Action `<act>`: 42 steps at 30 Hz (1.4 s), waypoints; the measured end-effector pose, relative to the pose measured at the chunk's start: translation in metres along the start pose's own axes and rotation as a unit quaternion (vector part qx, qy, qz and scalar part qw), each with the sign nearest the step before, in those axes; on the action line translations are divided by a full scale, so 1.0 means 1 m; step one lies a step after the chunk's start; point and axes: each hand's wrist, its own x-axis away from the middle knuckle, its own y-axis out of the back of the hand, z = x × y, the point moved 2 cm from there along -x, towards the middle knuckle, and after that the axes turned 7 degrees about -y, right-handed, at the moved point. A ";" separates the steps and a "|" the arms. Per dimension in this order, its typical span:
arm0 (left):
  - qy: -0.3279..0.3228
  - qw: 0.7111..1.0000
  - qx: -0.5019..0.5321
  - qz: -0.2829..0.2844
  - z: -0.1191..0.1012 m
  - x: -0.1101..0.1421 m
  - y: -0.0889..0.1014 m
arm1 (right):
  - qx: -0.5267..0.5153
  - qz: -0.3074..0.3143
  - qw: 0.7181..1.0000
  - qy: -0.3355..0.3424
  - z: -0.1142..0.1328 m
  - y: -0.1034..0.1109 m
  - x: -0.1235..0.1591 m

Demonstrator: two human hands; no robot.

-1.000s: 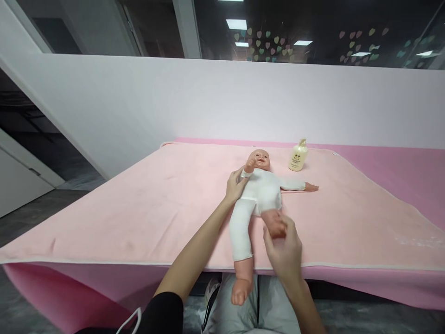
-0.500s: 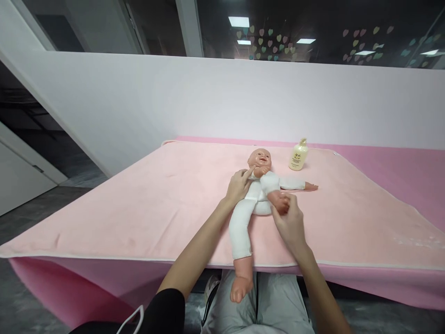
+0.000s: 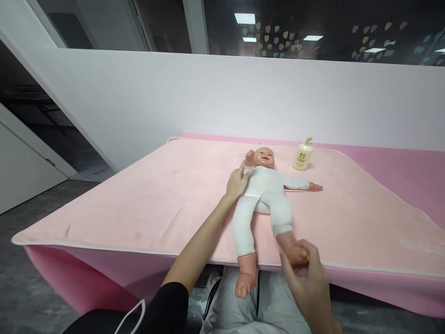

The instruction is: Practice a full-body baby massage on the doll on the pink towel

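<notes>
A baby doll [image 3: 266, 181] with a white cloth body lies on its back on a pink towel [image 3: 139, 199], head toward the wall. My left hand [image 3: 237, 183] is closed around the doll's arm on the left side, just below its small raised hand. Low at the front edge, my right hand [image 3: 308, 273] grips the doll's foot [image 3: 295, 250] on the right side, with that leg stretched out toward me. The other foot [image 3: 246, 280] hangs over the towel's edge, untouched. The doll's far arm lies out to the right.
A pale yellow pump bottle [image 3: 303, 155] stands on the towel, to the right of the doll's head. Behind the table rises a white wall [image 3: 225, 97] with dark windows above it. My legs [image 3: 232, 306] are under the front edge.
The doll's leg in my right hand was bent up toward its belly, then drawn out straight toward me. Its arm in my left hand moved across the chest, then back out beside the head.
</notes>
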 end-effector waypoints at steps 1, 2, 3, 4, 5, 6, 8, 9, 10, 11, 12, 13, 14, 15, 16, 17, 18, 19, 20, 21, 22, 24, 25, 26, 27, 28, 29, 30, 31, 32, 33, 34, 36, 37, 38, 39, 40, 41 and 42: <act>-0.019 0.999 -0.026 0.020 -0.004 0.001 -0.001 | -0.001 -0.007 1.000 -0.007 0.000 -0.007 -0.015; -0.039 0.997 -0.056 0.038 -0.007 0.002 -0.001 | -0.006 0.009 1.000 -0.012 0.000 -0.017 -0.032; -0.057 0.993 -0.083 0.056 -0.010 0.003 -0.002 | -0.013 0.016 1.000 -0.019 0.001 -0.026 -0.050; -0.072 0.989 -0.105 0.072 -0.012 0.004 -0.002 | -0.018 0.037 0.999 -0.028 0.002 -0.037 -0.066; -0.082 0.986 -0.118 0.085 -0.013 0.005 -0.002 | -0.025 0.057 0.998 -0.033 0.004 -0.046 -0.081; -0.086 0.984 -0.125 0.095 -0.013 0.005 -0.001 | -0.034 0.070 0.996 -0.037 0.006 -0.054 -0.092; -0.082 0.984 -0.120 0.105 -0.012 0.005 0.000 | -0.040 0.083 0.995 -0.045 0.008 -0.062 -0.100; -0.075 0.986 -0.110 0.104 -0.011 0.005 0.001 | -0.041 0.080 0.995 -0.049 0.009 -0.061 -0.097; -0.067 0.988 -0.098 0.098 -0.009 0.005 0.003 | -0.041 0.070 0.995 -0.054 0.009 -0.056 -0.088; -0.056 0.991 -0.084 0.086 -0.007 0.004 0.004 | -0.040 0.055 0.996 -0.060 0.008 -0.049 -0.076; -0.043 0.994 -0.067 0.070 -0.004 0.003 0.005 | -0.039 0.030 0.996 -0.068 0.005 -0.039 -0.060; -0.031 0.997 -0.048 0.050 -0.001 0.002 0.006 | -0.033 0.001 0.996 -0.077 0.002 -0.027 -0.042; -0.020 0.999 -0.024 0.028 0.003 0.000 0.006 | -0.019 -0.023 0.996 -0.082 -0.001 -0.015 -0.024; -0.009 1.000 0.005 0.007 0.007 -0.001 0.007 | 0.003 -0.052 0.995 -0.084 -0.006 -0.003 -0.007; 0.003 0.999 0.038 -0.015 0.010 -0.002 0.007 | 0.016 -0.062 0.995 -0.073 -0.009 0.007 0.008; 0.017 0.997 0.068 -0.035 0.014 -0.003 0.007 | 0.031 -0.055 0.997 -0.051 -0.012 0.015 0.019; 0.032 0.994 0.093 -0.054 0.017 -0.003 0.007 | 0.047 -0.056 0.997 -0.036 -0.015 0.021 0.027; 0.044 0.991 0.105 -0.071 0.020 -0.003 0.007 | 0.053 -0.047 0.997 -0.025 -0.016 0.024 0.030; 0.049 0.990 0.100 -0.084 0.020 -0.003 0.007 | 0.053 -0.038 0.998 -0.021 -0.017 0.025 0.029; 0.044 0.992 0.075 -0.089 0.019 -0.002 0.006 | 0.046 -0.032 0.998 -0.024 -0.017 0.024 0.025; 0.024 0.996 0.034 -0.081 0.017 -0.001 0.006 | 0.034 -0.028 0.998 -0.033 -0.016 0.020 0.016; -0.053 0.996 -0.073 -0.022 0.008 0.001 0.003 | 0.010 -0.022 0.998 -0.054 -0.013 0.008 -0.008; -0.095 0.987 -0.126 0.017 0.003 0.002 0.002 | 0.000 -0.017 0.998 -0.065 -0.012 0.000 -0.023; -0.131 0.975 -0.171 0.052 -0.001 0.004 0.000 | -0.009 -0.004 0.997 -0.077 -0.011 -0.010 -0.038; -0.155 0.963 -0.205 0.077 -0.004 0.005 -0.001 | -0.019 0.019 0.996 -0.088 -0.011 -0.019 -0.053; -0.169 0.954 -0.231 0.092 -0.006 0.006 -0.002 | -0.032 0.034 0.994 -0.101 -0.012 -0.028 -0.065; -0.170 0.949 -0.248 0.098 -0.007 0.007 -0.001 | -0.047 0.047 0.992 -0.107 -0.013 -0.035 -0.075; -0.163 0.948 -0.256 0.099 -0.008 0.007 -0.001 | -0.059 0.053 0.990 -0.115 -0.015 -0.040 -0.080; -0.151 0.950 -0.256 0.099 -0.008 0.007 0.000 | -0.068 0.050 0.989 -0.123 -0.016 -0.042 -0.081; -0.131 0.954 -0.252 0.095 -0.007 0.007 0.001 | -0.074 0.041 0.988 -0.130 -0.018 -0.041 -0.076; -0.105 0.960 -0.246 0.086 -0.006 0.006 0.002 | -0.076 0.026 0.987 -0.138 -0.019 -0.037 -0.067; -0.073 0.966 -0.238 0.073 -0.003 0.005 0.004 | -0.074 0.008 0.986 -0.146 -0.021 -0.030 -0.053; -0.009 0.976 -0.213 0.039 0.002 0.002 0.007 | -0.064 -0.016 0.985 -0.159 -0.023 -0.014 -0.017; 0.020 0.980 -0.195 0.023 0.006 0.000 0.008 | -0.053 -0.022 0.985 -0.163 -0.024 -0.005 0.002; 0.044 0.984 -0.173 0.010 0.009 -0.001 0.009 | -0.047 -0.016 0.985 -0.163 -0.024 0.002 0.018; 0.064 0.987 -0.150 0.000 0.013 -0.002 0.010 | -0.037 -0.007 0.985 -0.170 -0.025 0.008 0.031; 0.076 0.988 -0.130 -0.007 0.015 -0.003 0.011 | -0.032 0.004 0.985 -0.170 -0.026 0.012 0.039; 0.080 0.990 -0.118 -0.012 0.016 -0.003 0.011 | -0.029 0.017 0.985 -0.167 -0.027 0.013 0.042; 0.074 0.990 -0.117 -0.014 0.015 -0.003 0.011 | -0.028 0.026 0.986 -0.163 -0.027 0.013 0.039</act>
